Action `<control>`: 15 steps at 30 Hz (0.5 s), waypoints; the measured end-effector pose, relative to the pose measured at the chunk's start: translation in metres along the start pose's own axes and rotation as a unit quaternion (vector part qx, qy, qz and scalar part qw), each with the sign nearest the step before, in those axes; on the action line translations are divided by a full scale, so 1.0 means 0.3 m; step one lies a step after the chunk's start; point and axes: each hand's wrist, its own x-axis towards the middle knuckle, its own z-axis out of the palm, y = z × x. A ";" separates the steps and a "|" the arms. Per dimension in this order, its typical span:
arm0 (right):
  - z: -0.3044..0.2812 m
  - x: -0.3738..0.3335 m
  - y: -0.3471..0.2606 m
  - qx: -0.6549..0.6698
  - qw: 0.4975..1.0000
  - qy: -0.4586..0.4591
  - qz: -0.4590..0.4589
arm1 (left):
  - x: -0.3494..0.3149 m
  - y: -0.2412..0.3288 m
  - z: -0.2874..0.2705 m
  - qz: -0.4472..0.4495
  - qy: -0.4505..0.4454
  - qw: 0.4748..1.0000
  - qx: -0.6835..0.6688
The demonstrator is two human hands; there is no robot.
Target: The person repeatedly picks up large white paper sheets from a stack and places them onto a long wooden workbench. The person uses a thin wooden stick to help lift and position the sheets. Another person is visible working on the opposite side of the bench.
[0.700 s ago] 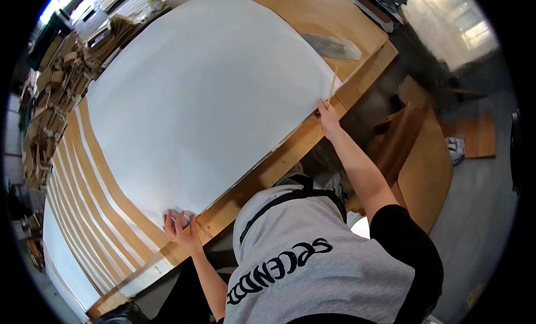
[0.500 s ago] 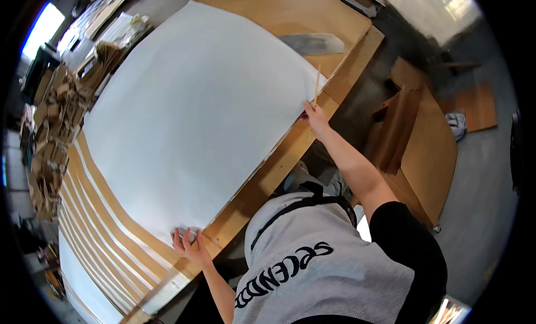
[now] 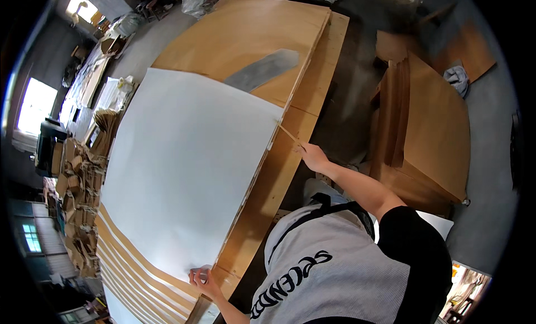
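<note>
Right hand (image 3: pixel 314 157) holds thin stick (image 3: pixel 289 134); left hand (image 3: pixel 205 284) at white sheet (image 3: pixel 184 167).

The large flat white sheet (image 3: pixel 181 156) lies before me on flat brown sheeting (image 3: pixel 218 36); the flat grey strip (image 3: pixel 263 71) lies on that sheeting, at the white sheet's far edge. My left hand (image 3: pixel 205 285) is at the near right corner, my right hand (image 3: pixel 314 157) farther along, outside the right edge, with the thin wooden stick (image 3: pixel 290 134). Stacked flat brown boards (image 3: pixel 435 123) sit to the right, heaped brown cardboard scraps (image 3: pixel 82 212) to the left
</note>
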 end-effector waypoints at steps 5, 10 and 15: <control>-0.206 -0.046 0.100 0.066 0.994 -0.078 0.033 | 0.075 0.323 0.052 0.025 0.050 0.995 0.077; -0.389 -0.093 0.347 -0.024 0.991 -0.117 0.065 | 0.155 0.961 0.421 0.205 -0.047 0.971 -0.112; -0.686 -0.129 0.448 -0.002 0.984 -0.053 0.171 | 0.143 1.544 0.705 0.364 -0.316 0.846 -0.226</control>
